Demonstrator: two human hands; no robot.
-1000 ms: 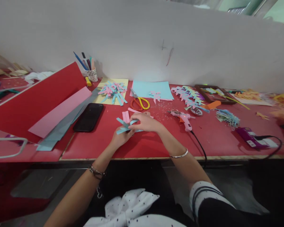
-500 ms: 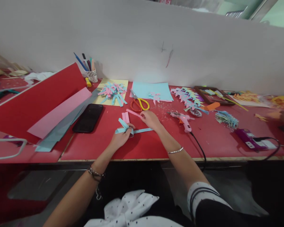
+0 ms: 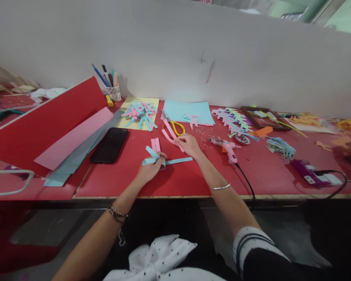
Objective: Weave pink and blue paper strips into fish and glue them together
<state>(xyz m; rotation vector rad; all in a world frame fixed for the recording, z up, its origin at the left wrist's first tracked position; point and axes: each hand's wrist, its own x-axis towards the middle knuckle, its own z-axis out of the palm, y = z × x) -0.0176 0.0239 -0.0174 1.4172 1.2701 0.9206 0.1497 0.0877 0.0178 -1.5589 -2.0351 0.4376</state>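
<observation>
Pink paper strip, long, narrow and doubled back on itself (image 3: 169, 128): pinched in the fingers of the right hand (image 3: 188, 144), the nearer hand, reaching to its far left; long axis slanting from far left to near right, the far end in front of scissors with a yellow handle loop (image 3: 181, 123). Pale-blue folded paper strips, crossed (image 3: 148, 160): clamped in the left hand (image 3: 151, 168), with one straight pale-blue tail (image 3: 179, 160) running right, nearly level, just above or on the red tabletop (image 3: 216, 175); which, cannot tell. Hands apart. Governing relation, as judged: pink lies far of the blue tail, slantwise to it. Short pink folded paper piece (image 3: 156, 144): just far of the left hand, unheld.
</observation>
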